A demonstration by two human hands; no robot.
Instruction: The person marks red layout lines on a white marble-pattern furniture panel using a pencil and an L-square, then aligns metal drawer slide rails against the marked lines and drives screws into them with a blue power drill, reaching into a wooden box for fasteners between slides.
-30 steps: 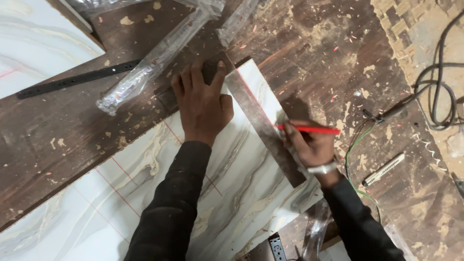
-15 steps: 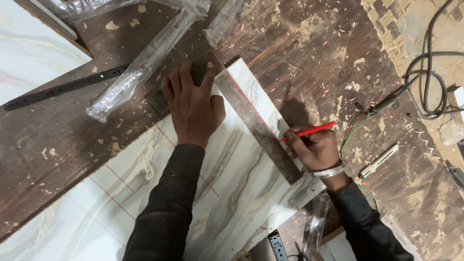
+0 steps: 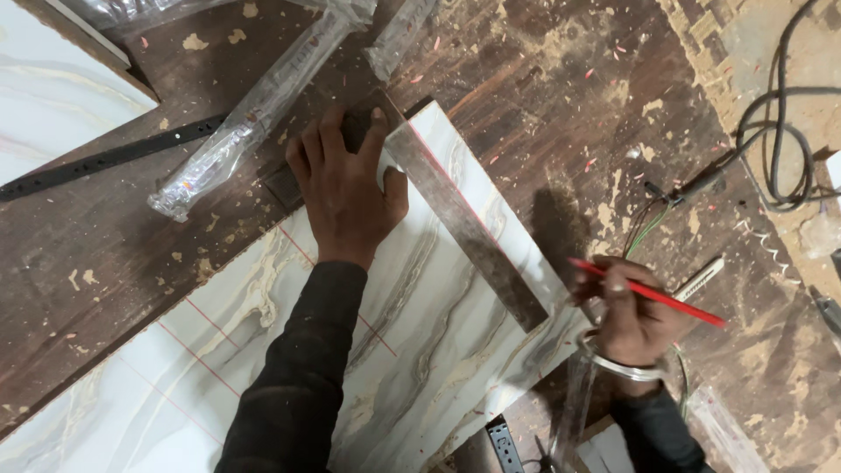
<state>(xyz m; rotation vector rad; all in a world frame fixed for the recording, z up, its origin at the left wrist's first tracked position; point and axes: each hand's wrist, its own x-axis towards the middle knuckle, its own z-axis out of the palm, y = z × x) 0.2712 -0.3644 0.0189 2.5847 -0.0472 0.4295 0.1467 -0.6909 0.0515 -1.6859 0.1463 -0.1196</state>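
A white marble-patterned board point(image 3: 263, 368) with thin red lines lies slanted across the dark wooden floor. My left hand point(image 3: 346, 188) presses flat on the corner of a metal square point(image 3: 469, 232) whose blade runs along the board's end. My right hand point(image 3: 635, 320) grips a red pencil point(image 3: 648, 293), its tip at the blade's lower end near the board's edge. A metal bangle circles that wrist.
A plastic-wrapped long bundle point(image 3: 254, 114) and a black perforated metal strip point(image 3: 105, 162) lie above the board. Another white panel point(image 3: 53, 96) sits at the top left. Black cables point(image 3: 780, 131) coil at the right, with thin wires point(image 3: 653, 223) and a white marker point(image 3: 701, 280) near my right hand.
My right hand has slid down along the square's blade to the board's lower edge, and the pencil has swung to point up-left. My left hand stays pressed on the square.
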